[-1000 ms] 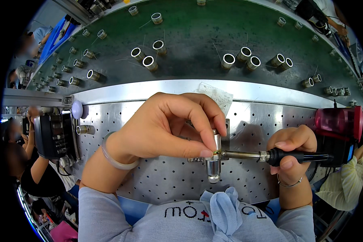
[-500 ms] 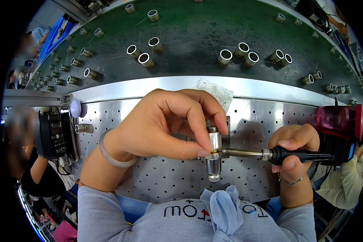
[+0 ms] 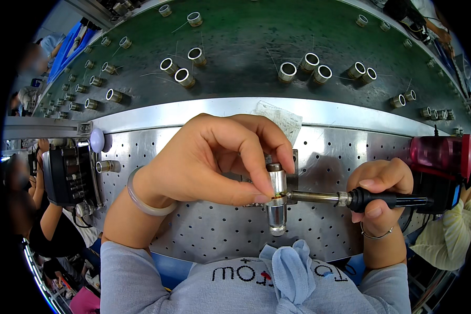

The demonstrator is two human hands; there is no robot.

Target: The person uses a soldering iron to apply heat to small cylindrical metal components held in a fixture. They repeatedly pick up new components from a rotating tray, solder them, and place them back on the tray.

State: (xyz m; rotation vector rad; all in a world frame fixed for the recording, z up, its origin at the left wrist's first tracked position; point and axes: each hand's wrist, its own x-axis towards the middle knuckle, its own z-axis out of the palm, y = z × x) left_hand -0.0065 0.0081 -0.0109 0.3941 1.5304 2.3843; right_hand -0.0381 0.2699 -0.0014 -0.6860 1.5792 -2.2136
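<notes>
My left hand [image 3: 220, 162] is closed in a pinch, thumb and index fingertips against the middle of a shiny metal cylinder [image 3: 277, 212]. Whatever lies between those fingertips is too small to make out. The cylinder has a rounded lower end and a narrow gap at mid-height, where a bit of yellow-green shows. In my right hand [image 3: 384, 188] is a soldering iron [image 3: 369, 200], gripped by its black handle. Its metal shaft points left, and the tip meets the cylinder at the gap, close to my left fingertips. Part of a metal fixture [image 3: 295, 162] shows behind the cylinder.
A perforated metal worktop [image 3: 193, 238] lies beneath my hands, with a short metal sleeve [image 3: 108, 166] at its left. Beyond it, a green conveyor belt [image 3: 235, 57] carries many sleeves with thin wires. A red, translucent box [image 3: 439, 157] stands right; co-workers are at both sides.
The sleeves on the belt have shifted slightly left. Both my hands, the soldering iron and the cylinder stay almost where they were. At the far left, a co-worker's hands have moved.
</notes>
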